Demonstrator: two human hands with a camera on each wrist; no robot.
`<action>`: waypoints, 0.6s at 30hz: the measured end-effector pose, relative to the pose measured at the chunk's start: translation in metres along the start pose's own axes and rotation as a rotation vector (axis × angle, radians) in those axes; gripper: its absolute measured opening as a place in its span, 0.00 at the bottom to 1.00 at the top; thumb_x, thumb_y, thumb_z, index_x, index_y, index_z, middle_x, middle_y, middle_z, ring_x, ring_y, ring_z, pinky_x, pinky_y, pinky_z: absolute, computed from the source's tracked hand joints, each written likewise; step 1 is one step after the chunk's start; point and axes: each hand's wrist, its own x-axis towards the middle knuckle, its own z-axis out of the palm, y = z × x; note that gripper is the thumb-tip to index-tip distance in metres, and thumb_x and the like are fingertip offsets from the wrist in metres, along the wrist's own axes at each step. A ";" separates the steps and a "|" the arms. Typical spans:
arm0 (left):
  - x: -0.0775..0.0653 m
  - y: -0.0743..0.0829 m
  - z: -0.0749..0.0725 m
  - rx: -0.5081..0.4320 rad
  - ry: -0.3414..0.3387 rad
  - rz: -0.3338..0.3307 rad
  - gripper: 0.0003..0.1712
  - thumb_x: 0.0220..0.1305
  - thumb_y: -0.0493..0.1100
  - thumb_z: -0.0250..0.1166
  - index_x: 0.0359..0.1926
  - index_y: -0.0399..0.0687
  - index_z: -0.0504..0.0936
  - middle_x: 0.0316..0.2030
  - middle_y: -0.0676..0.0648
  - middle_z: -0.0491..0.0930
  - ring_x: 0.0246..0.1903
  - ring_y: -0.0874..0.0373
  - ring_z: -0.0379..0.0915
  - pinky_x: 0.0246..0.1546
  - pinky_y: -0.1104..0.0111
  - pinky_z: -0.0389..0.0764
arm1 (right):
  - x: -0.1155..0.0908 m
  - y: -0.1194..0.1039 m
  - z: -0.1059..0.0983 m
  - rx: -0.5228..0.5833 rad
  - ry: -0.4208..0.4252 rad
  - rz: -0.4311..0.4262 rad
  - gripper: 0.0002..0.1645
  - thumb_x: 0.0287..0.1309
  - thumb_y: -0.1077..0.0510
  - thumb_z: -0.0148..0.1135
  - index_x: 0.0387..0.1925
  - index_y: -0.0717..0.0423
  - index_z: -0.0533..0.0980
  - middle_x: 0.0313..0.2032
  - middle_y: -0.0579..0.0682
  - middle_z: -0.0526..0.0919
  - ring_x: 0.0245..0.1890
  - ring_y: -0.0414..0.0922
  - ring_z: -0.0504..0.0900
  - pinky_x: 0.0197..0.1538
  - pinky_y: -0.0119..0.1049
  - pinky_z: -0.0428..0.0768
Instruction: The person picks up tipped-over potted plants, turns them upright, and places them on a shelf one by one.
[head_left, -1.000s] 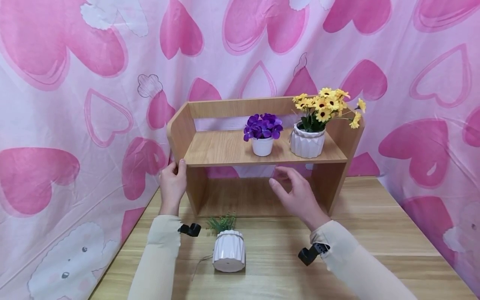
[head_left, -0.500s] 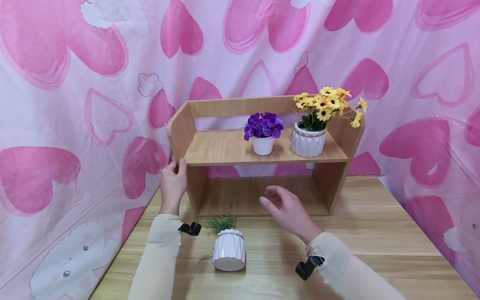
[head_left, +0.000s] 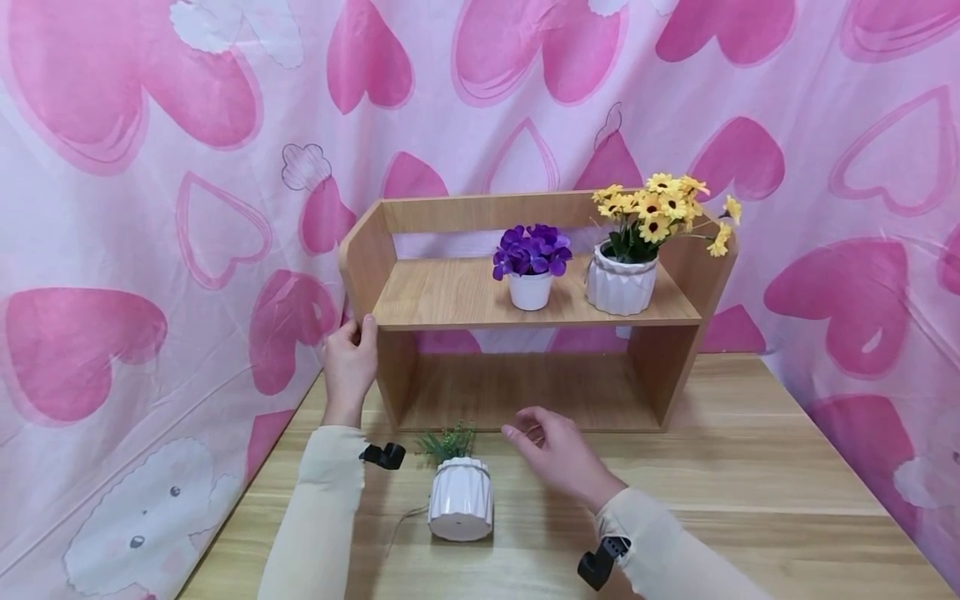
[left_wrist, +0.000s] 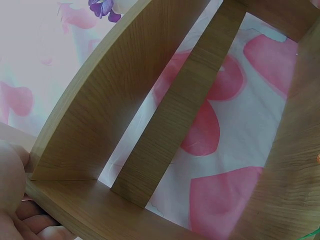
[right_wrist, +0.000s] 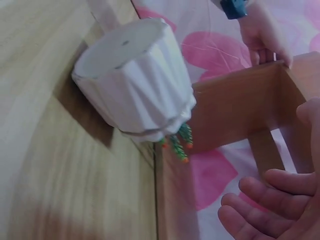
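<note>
My left hand [head_left: 350, 367] grips the left side panel of a two-tier wooden shelf [head_left: 427, 302], thumb on its front edge and fingers curled on the outer side in the left wrist view. On the table in front, a white ribbed flowerpot [head_left: 461, 500] with a small green plant [head_left: 448, 442] lies on its side, base toward me. My right hand [head_left: 558, 450] hovers to the right of this pot, apart from it. Its fingers [right_wrist: 265, 202] are loosely bent and hold nothing in the right wrist view.
Upright on the upper board stand a small white pot of purple flowers [head_left: 531, 254] and a ribbed white pot of yellow flowers [head_left: 622, 279]. The wooden table [head_left: 750, 467] extends right of the shelf. A pink heart-patterned curtain [head_left: 465, 150] hangs behind and at both sides.
My right hand has come down from the upper board's front edge, toward me and left, closer to the tipped pot. The left hand keeps its hold on the shelf.
</note>
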 end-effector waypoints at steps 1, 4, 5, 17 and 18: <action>0.000 0.000 0.000 -0.002 0.001 0.001 0.26 0.82 0.54 0.57 0.56 0.35 0.87 0.59 0.32 0.86 0.59 0.38 0.83 0.64 0.44 0.81 | 0.000 0.001 0.002 -0.001 -0.003 -0.003 0.30 0.73 0.37 0.66 0.61 0.55 0.81 0.47 0.47 0.88 0.47 0.42 0.85 0.54 0.45 0.86; 0.000 0.001 0.000 -0.004 0.006 0.002 0.26 0.82 0.54 0.57 0.55 0.34 0.87 0.58 0.32 0.87 0.58 0.38 0.83 0.63 0.44 0.81 | -0.001 0.004 0.009 -0.008 -0.011 -0.026 0.30 0.73 0.37 0.65 0.60 0.57 0.81 0.46 0.47 0.88 0.45 0.42 0.85 0.52 0.44 0.86; 0.000 0.001 0.000 -0.007 0.005 0.003 0.26 0.82 0.54 0.57 0.56 0.34 0.87 0.58 0.32 0.86 0.58 0.38 0.83 0.63 0.44 0.81 | -0.001 0.005 0.011 -0.009 -0.015 -0.033 0.30 0.74 0.38 0.65 0.59 0.58 0.81 0.46 0.48 0.88 0.45 0.42 0.85 0.51 0.43 0.85; 0.000 0.001 0.000 0.003 0.011 0.020 0.25 0.81 0.52 0.58 0.54 0.34 0.88 0.55 0.32 0.88 0.55 0.38 0.84 0.58 0.44 0.83 | -0.007 0.017 0.039 -0.020 -0.113 -0.018 0.32 0.75 0.35 0.61 0.56 0.59 0.82 0.44 0.50 0.88 0.43 0.42 0.84 0.45 0.41 0.84; 0.000 0.001 0.000 0.003 0.011 0.021 0.25 0.81 0.52 0.58 0.53 0.34 0.88 0.55 0.32 0.88 0.55 0.38 0.84 0.58 0.44 0.83 | -0.007 0.018 0.041 -0.017 -0.116 -0.020 0.31 0.75 0.35 0.61 0.55 0.59 0.82 0.43 0.50 0.88 0.42 0.42 0.84 0.44 0.41 0.84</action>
